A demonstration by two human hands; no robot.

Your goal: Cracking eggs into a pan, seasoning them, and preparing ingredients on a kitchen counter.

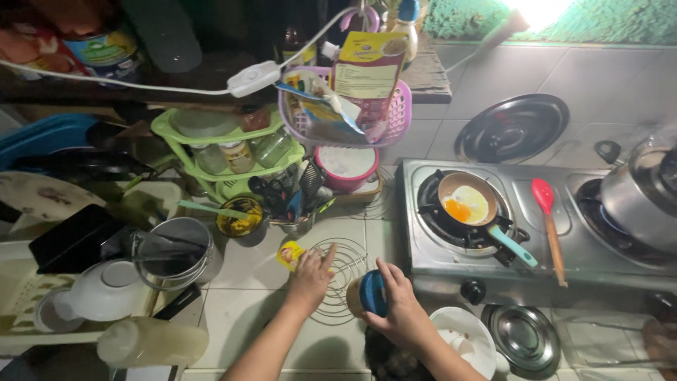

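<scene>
**Hands at counter: right grips blue-lidded container, left on yellow packet**

Small container with blue lid (369, 293): held just above the tiled counter (243, 310), front centre, lid facing left. Right hand (400, 303) wraps it, fingers (386, 274) curled closed over the lid and side. It sits at the right edge of a round wire trivet (342, 279) that lies flat on the counter.

Left hand (310, 279): reaching forward over the trivet's left side, fingers loosely extended, index and thumb tips touching a small yellow packet (290, 255). Cannot tell whether it is pinched or just touched.

Around:
- White bowl (465, 342) just right of the right wrist, a steel lid (523, 337) beside it.
- Two-burner gas stove (536, 240) to the right. Left burner carries a small pan with a fried egg (467, 203), teal handle pointing toward the front right.
- Red spatula with wooden handle (549, 226) lies between the burners.
- Steel pot (638, 197) on the right burner.
- Left of the packet: small dark bowl with yellowish residue (241, 217), steel container (176, 250), white pitcher (106, 291).
- Behind: green rack with jars (226, 152), pink basket with packets (345, 106), pink-rimmed tub (345, 168).
</scene>
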